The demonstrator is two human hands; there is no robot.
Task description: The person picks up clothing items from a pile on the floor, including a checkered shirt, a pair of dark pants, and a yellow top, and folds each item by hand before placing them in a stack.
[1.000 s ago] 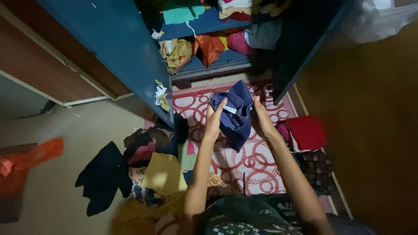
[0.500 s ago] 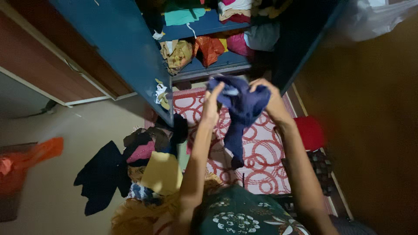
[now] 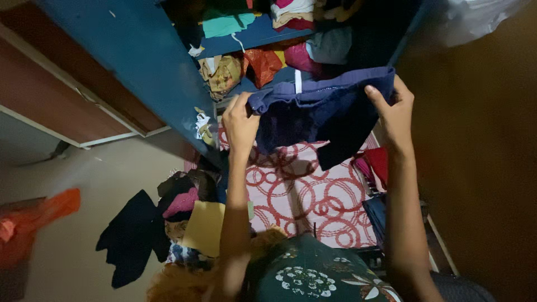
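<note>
One dark blue cloth garment (image 3: 319,112) hangs stretched in the air above the red-and-white patterned mat (image 3: 313,196), in front of the blue metal cupboard (image 3: 140,61). The left hand (image 3: 240,124) pinches its left top corner; the right hand (image 3: 394,114) pinches the right. A loose pinch could let a corner drop; the hanging hem may snag the cupboard's lower shelf edge. Two hands, one garment, one heap of clothes (image 3: 184,212) beside the mat's left edge.
</note>
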